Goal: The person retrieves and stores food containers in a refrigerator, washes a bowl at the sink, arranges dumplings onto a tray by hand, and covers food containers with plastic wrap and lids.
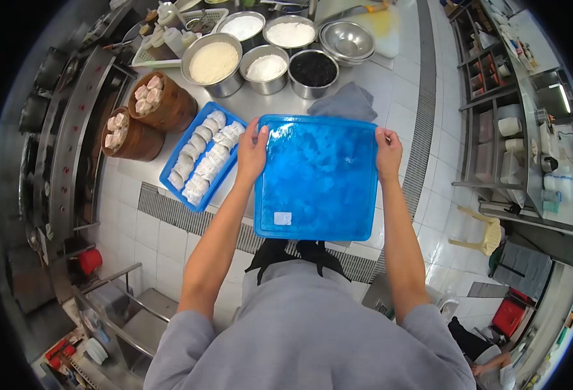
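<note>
A blue rectangular plastic lid with a small white label near its lower left corner is held in front of my body. My left hand grips its left edge near the top, thumb on the upper face. On the opposite edge, my right hand holds it the same way. What lies under the lid is hidden. Close to my left hand is a blue tray with two rows of white dumplings on the steel table.
Two bamboo steamers with filled dumplings stand at the left. Behind are metal pots of pale grains, white powder and something black, plus stacked steel bowls. A grey cloth lies behind the lid. Another person is at lower right.
</note>
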Demonstrator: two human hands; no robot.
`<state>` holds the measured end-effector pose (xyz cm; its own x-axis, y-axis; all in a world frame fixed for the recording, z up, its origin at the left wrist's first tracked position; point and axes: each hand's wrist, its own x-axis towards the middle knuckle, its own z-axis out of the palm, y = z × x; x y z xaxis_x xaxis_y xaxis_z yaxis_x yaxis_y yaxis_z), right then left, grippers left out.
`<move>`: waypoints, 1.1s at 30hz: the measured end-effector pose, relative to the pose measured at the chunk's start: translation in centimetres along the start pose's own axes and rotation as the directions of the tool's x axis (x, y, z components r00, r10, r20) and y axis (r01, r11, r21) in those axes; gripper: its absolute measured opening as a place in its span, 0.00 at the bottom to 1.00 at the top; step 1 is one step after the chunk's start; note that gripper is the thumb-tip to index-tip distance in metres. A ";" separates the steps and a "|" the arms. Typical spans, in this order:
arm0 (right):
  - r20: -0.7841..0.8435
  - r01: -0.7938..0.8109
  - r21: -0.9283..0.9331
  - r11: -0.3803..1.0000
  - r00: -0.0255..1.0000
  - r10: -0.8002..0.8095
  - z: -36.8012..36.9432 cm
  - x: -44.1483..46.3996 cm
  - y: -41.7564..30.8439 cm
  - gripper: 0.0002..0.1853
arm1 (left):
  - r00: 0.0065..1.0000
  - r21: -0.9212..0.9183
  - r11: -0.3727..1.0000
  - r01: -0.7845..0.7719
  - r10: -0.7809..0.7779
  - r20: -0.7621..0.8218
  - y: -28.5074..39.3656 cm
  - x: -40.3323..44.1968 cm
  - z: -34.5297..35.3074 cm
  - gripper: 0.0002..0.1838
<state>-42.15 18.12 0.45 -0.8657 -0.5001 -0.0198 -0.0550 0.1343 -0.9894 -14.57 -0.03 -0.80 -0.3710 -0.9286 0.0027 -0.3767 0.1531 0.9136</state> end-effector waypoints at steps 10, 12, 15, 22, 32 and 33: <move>-0.106 -0.060 0.088 0.994 0.992 0.069 -0.6 0.6 4.7 0.10 | 0.992 -0.066 0.990 0.125 -0.123 0.033 1.0 1.6 0.5 0.24; -0.106 -0.045 0.054 0.998 0.993 0.050 -0.7 0.5 4.1 0.10 | 0.989 -0.038 0.989 0.140 -0.138 0.054 0.9 1.8 0.5 0.23; -0.054 -0.227 0.420 0.879 0.960 0.274 -0.4 0.0 2.6 0.11 | 0.995 0.042 0.994 0.098 -0.100 0.029 1.6 1.6 1.0 0.24; -0.011 -0.150 -0.012 0.989 0.989 0.150 0.0 0.1 0.8 0.16 | 0.998 0.136 0.989 0.054 -0.055 0.005 1.0 1.6 1.0 0.24; 0.037 -0.154 0.109 0.982 0.988 0.150 -0.7 -0.8 0.5 0.15 | 0.999 0.134 0.990 -0.032 0.034 -0.013 0.6 2.3 1.1 0.24; 0.034 -0.136 0.080 0.987 0.990 0.134 -0.7 -1.2 0.3 0.14 | 0.999 0.135 0.990 -0.035 0.036 -0.011 0.3 2.3 1.0 0.24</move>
<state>-41.50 19.31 0.28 -0.8479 -0.5064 -0.1571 0.1037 0.1320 -0.9858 -16.40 -1.78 -0.97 -0.3748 -0.9262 0.0406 -0.4744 0.2292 0.8500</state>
